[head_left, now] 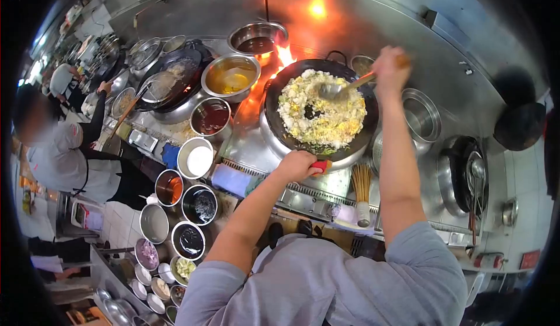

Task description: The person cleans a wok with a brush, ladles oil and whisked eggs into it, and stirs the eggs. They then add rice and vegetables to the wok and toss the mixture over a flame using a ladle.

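A black wok (274,107) sits on the burner, holding a ring of fried rice (350,124) with yellow egg bits and some green pieces near its front edge. My right hand (392,72), raised over the wok's far right side, is wrapped around the wooden-ended handle of a metal ladle (332,91). The ladle's bowl rests in the rice and looks slightly blurred. At the near rim, my left hand (296,166) is closed on the wok's handle, which has a red covering (321,166). Part of that handle is hidden under my fingers.
Flames (284,56) rise left of the wok. An oil bowl (231,78) and several seasoning pots (196,158) line the left side. A bamboo brush (361,194) stands at the front edge. Another person (76,151) works at a second wok (175,78) further left.
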